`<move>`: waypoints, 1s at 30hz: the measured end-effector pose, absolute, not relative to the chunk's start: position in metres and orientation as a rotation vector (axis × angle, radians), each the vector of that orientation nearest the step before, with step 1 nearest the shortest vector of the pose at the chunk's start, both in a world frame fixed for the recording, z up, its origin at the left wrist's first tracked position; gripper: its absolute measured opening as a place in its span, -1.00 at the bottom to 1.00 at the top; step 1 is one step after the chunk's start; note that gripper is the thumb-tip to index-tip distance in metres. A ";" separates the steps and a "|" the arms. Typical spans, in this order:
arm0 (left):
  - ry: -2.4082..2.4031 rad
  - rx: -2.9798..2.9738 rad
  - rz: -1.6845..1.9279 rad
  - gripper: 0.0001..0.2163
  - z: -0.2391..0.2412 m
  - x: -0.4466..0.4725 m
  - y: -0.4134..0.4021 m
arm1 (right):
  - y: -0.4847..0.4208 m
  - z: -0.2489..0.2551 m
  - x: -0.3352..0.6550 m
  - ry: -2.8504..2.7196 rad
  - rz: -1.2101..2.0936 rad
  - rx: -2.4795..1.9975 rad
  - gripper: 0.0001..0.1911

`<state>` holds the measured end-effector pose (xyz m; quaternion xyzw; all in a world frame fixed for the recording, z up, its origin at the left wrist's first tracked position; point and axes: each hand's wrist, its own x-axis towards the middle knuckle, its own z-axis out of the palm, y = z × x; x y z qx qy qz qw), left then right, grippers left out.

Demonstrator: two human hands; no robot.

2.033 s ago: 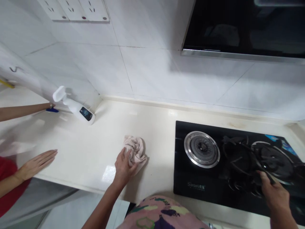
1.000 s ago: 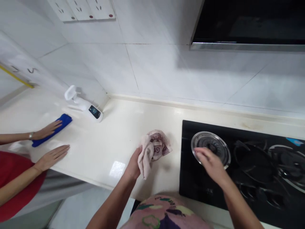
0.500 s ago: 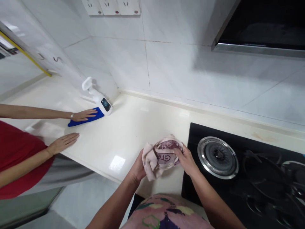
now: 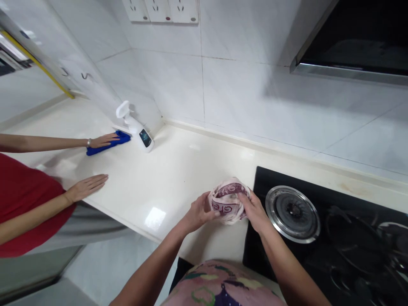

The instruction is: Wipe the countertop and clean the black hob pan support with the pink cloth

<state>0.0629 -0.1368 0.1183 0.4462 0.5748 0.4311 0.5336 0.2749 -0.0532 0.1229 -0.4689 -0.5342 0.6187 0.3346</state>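
Note:
A bunched cream cloth (image 4: 230, 199) with purple bands and lettering is between my two hands, over the counter just left of the stove. My left hand (image 4: 200, 212) grips its left side, thumb across the front. On the right side, my right hand (image 4: 253, 208) is closed on the cloth with its thumb on top. Whether anything is wrapped inside the cloth I cannot tell. The gas stove (image 4: 259, 242) with its round metal burner (image 4: 292, 213) lies right beside my right hand.
At the left, a person in a red top (image 4: 28, 204) presses a blue cloth (image 4: 106, 144) on the white counter (image 4: 172, 170), the other hand (image 4: 87, 187) flat near the edge. A white spray bottle (image 4: 137, 131) stands in the corner. A black range hood (image 4: 353, 38) hangs upper right.
My hands have gathered the cloth into a rounder bundle, its loose left end tucked in, my left hand shifting right and up. The other person's blue cloth moved left, away from the spray bottle.

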 end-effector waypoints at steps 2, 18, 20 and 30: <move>1.360 1.105 1.032 -0.31 0.122 0.068 -0.132 | -0.055 0.127 0.274 -1.480 1.620 -1.181 -0.51; 1.315 1.024 1.283 -0.69 0.175 0.048 -0.109 | -0.020 0.149 0.284 -2.061 1.425 -1.150 -0.58; 1.307 1.104 1.270 -0.69 0.188 0.049 -0.108 | -0.016 0.152 0.288 -2.098 1.397 -1.146 -0.63; 1.296 1.460 1.391 -0.72 0.268 0.029 -0.115 | -0.022 0.189 0.288 -2.172 1.578 -1.019 -0.76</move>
